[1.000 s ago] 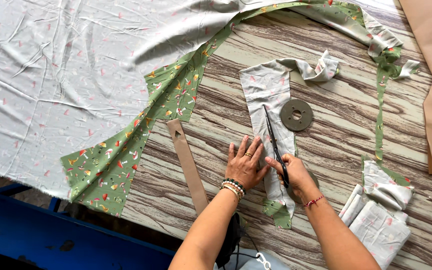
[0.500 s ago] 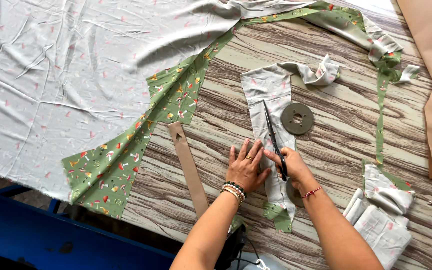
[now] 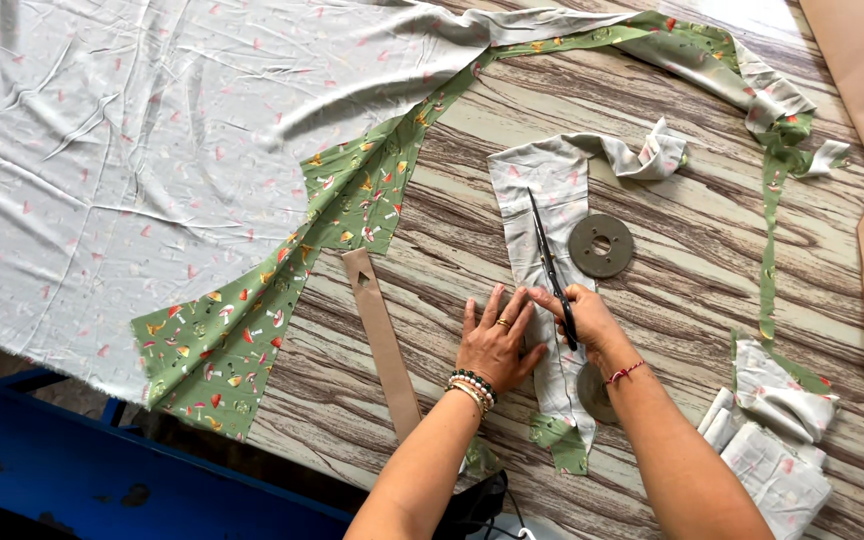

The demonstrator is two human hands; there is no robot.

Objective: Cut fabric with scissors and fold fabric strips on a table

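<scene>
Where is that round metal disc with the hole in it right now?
In the head view, the round metal disc lies flat on the wooden table, right of centre, just to the right of the scissors and the grey fabric strip being cut.

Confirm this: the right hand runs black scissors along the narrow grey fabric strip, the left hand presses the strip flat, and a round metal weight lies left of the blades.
One detail is wrong. In the head view the round metal weight lies right of the black scissors, not left. The right hand does hold them on the narrow grey fabric strip, and the left hand presses it flat.
</scene>
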